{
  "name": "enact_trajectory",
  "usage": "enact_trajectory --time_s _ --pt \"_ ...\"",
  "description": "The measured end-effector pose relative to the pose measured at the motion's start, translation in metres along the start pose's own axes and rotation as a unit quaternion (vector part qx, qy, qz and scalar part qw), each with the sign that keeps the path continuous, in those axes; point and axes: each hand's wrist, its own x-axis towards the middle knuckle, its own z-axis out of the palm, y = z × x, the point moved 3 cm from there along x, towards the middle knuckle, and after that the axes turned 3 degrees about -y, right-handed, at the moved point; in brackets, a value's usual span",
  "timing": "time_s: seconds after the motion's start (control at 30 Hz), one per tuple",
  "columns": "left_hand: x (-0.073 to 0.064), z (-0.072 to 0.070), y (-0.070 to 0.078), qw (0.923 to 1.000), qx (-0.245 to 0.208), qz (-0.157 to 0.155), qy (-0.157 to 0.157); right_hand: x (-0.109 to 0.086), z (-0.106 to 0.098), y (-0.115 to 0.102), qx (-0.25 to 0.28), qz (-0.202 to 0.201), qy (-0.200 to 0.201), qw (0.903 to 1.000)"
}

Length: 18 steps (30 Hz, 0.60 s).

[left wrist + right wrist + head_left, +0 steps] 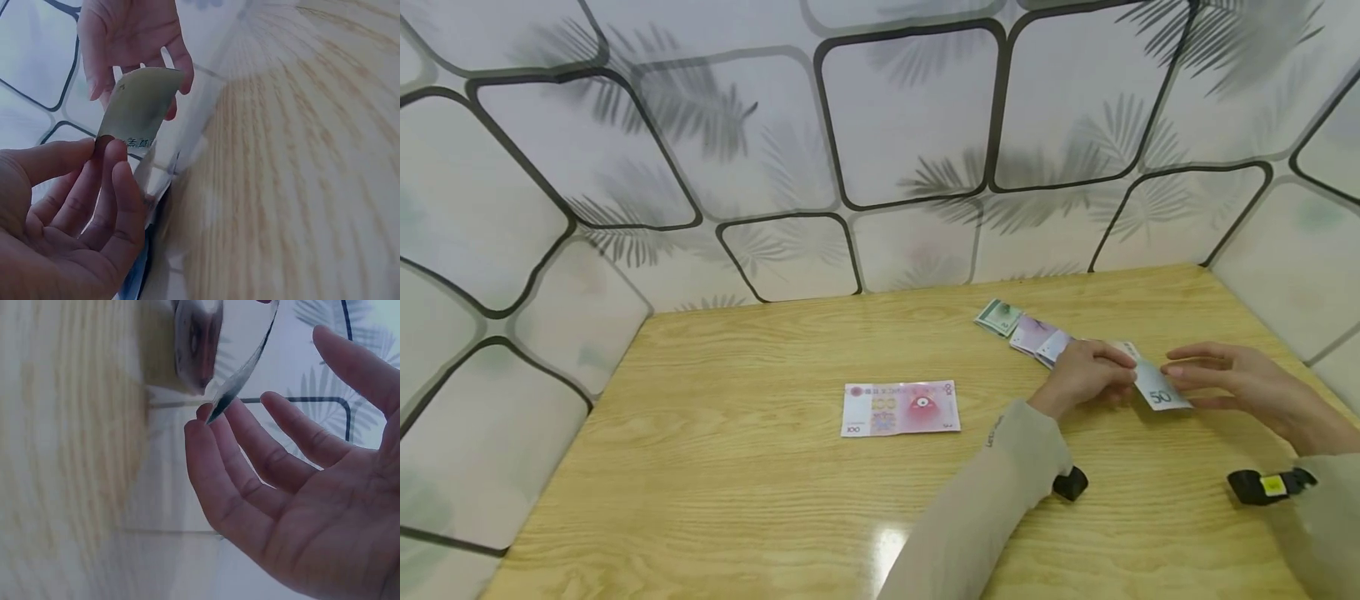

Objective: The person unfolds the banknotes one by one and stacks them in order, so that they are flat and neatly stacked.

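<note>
My left hand pinches one end of a banknote marked 50 between thumb and fingertips, above the right part of the table. In the left wrist view the banknote bows upward from that grip. My right hand is at the other end, its fingers apart. The right wrist view shows the note's edge against or very near the fingertips of the right hand, with the thumb away from it. A pale note edge peeps out behind the left hand.
A pinkish 100 banknote lies flat near the table's middle. Green notes and purple notes lie in an overlapping row at the back right, partly behind the left hand. Patterned covering rises behind the wooden table.
</note>
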Motion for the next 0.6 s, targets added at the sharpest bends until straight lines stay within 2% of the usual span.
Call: enact_trajectory --time_s 0.33,0.43,0.6 --pt "-0.004 -0.01 0.007 0.9995 -0.007 0.02 0.025 -0.003 0.014 -0.024 -0.045 -0.032 0.008 0.9985" --pt "-0.005 -0.014 0.008 0.9992 -0.009 0.031 0.025 -0.002 0.017 -0.031 -0.053 -0.043 0.005 0.9977" --pt "-0.006 -0.02 0.009 0.9986 -0.018 0.048 0.015 0.001 0.021 -0.038 -0.05 -0.039 0.005 0.998"
